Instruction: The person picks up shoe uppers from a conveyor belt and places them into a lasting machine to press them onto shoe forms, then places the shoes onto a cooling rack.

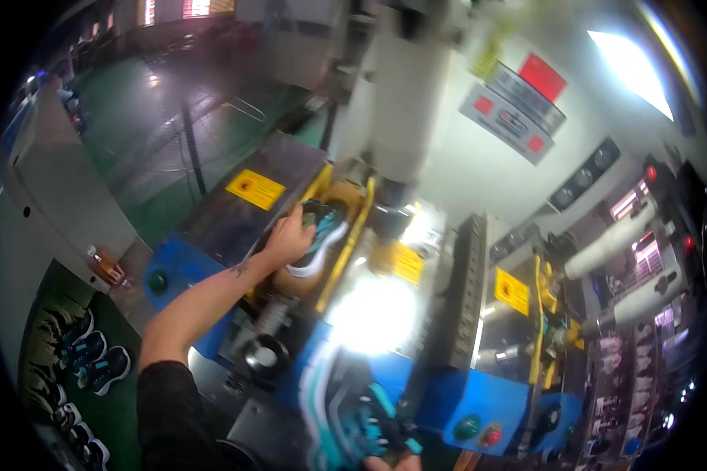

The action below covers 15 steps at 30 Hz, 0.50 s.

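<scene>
My left hand (291, 238) reaches into the nearer machine, fingers closed on the upper of a dark sneaker with teal laces and a white sole (322, 250). That sneaker lies between two yellow-edged pads (346, 255) of the press. At the lower edge my right hand (397, 463), mostly cut off, grips a second sneaker, black and teal with a pale sole (349, 416). This one is tilted and blurred, close to the camera. Only some fingertips of the right hand show beside its laces.
Above the press hangs a thick pale cylinder (412, 94). Blue housings with a green button (468, 426) and red button (491, 436) stand at right. Several sneakers (94, 357) rest on a green surface at lower left. A bottle (107, 267) stands beyond them.
</scene>
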Motion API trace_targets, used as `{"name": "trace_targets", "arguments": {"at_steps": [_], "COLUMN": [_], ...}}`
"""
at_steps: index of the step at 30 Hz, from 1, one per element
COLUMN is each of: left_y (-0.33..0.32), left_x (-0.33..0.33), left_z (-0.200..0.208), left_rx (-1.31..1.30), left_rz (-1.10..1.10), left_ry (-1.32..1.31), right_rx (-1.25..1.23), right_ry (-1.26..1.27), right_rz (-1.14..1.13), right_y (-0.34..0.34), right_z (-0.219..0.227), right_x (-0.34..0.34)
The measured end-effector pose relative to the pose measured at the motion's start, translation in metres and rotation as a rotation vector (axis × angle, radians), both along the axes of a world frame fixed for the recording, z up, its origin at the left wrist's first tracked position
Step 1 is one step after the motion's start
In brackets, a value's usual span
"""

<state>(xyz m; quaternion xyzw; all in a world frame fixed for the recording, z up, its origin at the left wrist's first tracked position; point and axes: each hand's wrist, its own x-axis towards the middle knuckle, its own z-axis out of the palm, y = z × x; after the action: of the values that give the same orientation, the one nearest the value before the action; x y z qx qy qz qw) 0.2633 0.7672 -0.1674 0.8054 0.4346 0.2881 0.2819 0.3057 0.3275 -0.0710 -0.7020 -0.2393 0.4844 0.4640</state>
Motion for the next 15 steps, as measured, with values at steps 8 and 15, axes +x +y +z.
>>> {"name": "trace_targets", "arguments": {"at_steps": [8, 15], "left_y": [-0.069, -0.209], "left_x": [-0.269, -0.406], "left_z": [0.019, -0.056], "left_rx": [-0.727, -0.476], "left_rz": [0.093, 0.909], "left_ry": [-1.329, -0.988], "right_rx": [-0.081, -0.094], "right_ry": [0.45, -0.7], "right_rz": [-0.027, -0.138], "right_y": [0.215, 0.44], "right_z": [0.027, -0.093], "right_x": [-0.029, 0.047]}}
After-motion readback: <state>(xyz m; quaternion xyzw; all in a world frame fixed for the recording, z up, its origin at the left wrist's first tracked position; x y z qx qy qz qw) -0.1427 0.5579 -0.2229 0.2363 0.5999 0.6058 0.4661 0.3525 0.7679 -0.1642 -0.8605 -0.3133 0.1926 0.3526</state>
